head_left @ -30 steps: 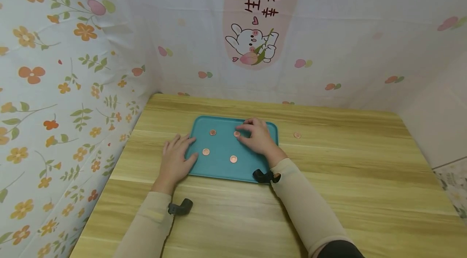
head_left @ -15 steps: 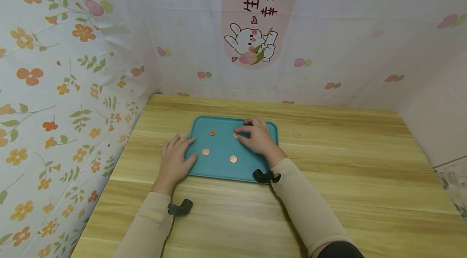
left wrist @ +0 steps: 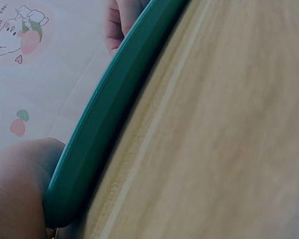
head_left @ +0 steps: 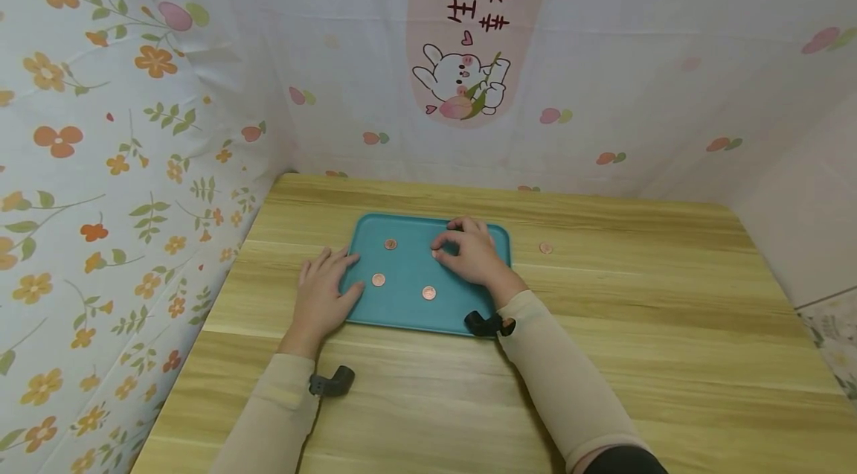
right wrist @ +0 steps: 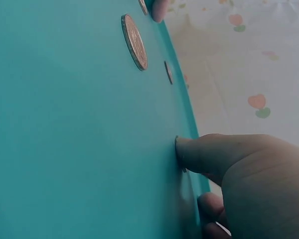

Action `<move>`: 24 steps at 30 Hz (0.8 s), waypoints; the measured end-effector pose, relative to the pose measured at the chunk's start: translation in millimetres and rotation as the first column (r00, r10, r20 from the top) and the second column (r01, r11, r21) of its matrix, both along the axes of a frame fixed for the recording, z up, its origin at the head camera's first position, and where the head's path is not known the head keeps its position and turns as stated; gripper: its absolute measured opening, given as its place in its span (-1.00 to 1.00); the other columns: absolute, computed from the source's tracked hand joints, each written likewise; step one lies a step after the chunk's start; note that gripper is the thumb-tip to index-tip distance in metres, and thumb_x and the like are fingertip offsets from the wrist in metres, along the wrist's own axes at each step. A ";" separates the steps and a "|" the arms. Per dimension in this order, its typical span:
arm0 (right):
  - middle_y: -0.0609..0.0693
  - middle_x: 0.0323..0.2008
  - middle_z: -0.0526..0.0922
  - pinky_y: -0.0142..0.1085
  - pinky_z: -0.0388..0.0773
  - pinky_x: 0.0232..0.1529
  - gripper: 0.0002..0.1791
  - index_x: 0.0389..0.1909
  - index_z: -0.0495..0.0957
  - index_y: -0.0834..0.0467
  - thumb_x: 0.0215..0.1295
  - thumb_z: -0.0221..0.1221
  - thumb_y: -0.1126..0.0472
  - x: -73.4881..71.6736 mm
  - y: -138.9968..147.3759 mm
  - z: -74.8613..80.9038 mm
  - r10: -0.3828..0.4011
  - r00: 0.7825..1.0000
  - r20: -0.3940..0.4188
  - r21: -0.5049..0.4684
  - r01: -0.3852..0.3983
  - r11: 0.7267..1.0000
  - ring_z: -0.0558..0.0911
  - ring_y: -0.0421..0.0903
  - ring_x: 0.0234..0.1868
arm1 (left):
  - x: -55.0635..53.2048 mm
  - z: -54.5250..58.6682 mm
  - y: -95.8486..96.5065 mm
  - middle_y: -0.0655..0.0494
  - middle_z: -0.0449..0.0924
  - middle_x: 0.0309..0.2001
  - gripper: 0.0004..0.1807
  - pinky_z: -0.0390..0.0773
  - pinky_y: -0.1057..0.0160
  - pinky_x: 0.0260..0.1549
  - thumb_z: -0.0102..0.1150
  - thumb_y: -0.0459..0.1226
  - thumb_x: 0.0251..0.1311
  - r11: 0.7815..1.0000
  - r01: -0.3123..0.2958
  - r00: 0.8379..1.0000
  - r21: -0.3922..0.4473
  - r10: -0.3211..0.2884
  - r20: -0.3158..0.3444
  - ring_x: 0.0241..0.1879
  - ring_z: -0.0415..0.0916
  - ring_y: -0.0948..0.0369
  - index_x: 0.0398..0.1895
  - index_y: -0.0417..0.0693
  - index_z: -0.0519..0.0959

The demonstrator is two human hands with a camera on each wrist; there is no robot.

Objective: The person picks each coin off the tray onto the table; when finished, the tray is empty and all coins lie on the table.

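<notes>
A teal tray (head_left: 395, 314) lies on the wooden table, with copper-coloured coins on it. My right hand (head_left: 472, 254) is over the tray's right part, thumb and index finger pinching a coin (right wrist: 177, 140); most of that coin is hidden behind the thumb. My left hand (head_left: 321, 292) rests at the tray's left edge, fingers spread, fingertips and thumb touching the rim. Flat on the tray lie one coin (head_left: 390, 244) at the back left, another coin (head_left: 378, 280) nearer the left hand, and a third coin (head_left: 428, 293) toward the front.
A further coin (head_left: 545, 248) lies on the table (head_left: 643, 295) to the right of the tray. Printed white cloth (head_left: 348, 57) hangs along the back and left sides. Black wrist cameras sit on both sleeves, the right one above the tray's front right corner.
My right thumb and index finger have closed together on the coin between them, which is now mostly covered. The left hand and the tray have stayed in place.
</notes>
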State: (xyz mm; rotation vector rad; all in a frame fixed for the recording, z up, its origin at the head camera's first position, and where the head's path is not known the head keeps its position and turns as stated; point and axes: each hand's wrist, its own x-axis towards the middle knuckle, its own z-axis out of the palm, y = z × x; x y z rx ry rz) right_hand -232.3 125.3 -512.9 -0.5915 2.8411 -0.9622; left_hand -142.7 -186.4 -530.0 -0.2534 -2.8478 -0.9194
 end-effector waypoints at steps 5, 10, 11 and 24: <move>0.12 0.48 0.35 0.34 0.05 0.46 -0.89 -0.11 0.75 -0.07 0.50 0.33 0.02 1.1 1.6 4.6 0.007 0.998 0.069 -0.001 -0.007 1.000 0.13 0.28 0.54 | -0.1 0.8 1.1 -0.13 0.38 0.55 -0.40 -0.22 -0.40 0.55 0.29 -0.12 0.38 1.000 -0.001 1.000 0.000 0.001 -0.003 0.62 0.05 -0.20 0.45 -0.11 0.55; 0.12 0.51 0.31 0.34 0.00 0.49 -0.91 -0.12 0.72 -0.06 0.50 0.33 0.03 1.2 3.4 5.8 0.023 0.995 0.097 -0.007 -0.023 1.000 0.10 0.30 0.55 | 0.2 1.0 1.2 -0.14 0.39 0.54 -0.40 -0.21 -0.40 0.54 0.29 -0.12 0.38 1.000 -0.002 1.000 0.003 0.002 -0.010 0.62 0.06 -0.21 0.44 -0.12 0.56; 0.12 0.51 0.31 0.34 0.00 0.49 -0.91 -0.12 0.71 -0.07 0.49 0.34 0.04 1.1 3.9 5.5 0.025 0.995 0.094 -0.010 -0.024 1.000 0.10 0.31 0.55 | 0.2 1.0 1.4 -0.14 0.39 0.54 -0.40 -0.21 -0.40 0.54 0.29 -0.12 0.38 1.000 -0.001 1.000 0.003 0.001 -0.010 0.62 0.06 -0.21 0.44 -0.12 0.56; -0.18 -0.26 0.62 0.22 0.04 0.43 -0.88 -0.24 0.59 -0.07 0.49 0.35 0.13 2.3 9.6 -4.0 0.068 0.997 0.046 -0.175 -0.059 0.983 0.30 0.10 0.41 | 0.5 0.1 1.0 -0.14 0.39 0.54 -0.41 -0.22 -0.40 0.54 0.29 -0.13 0.37 1.000 -0.004 1.000 0.003 0.004 -0.011 0.62 0.06 -0.22 0.43 -0.11 0.57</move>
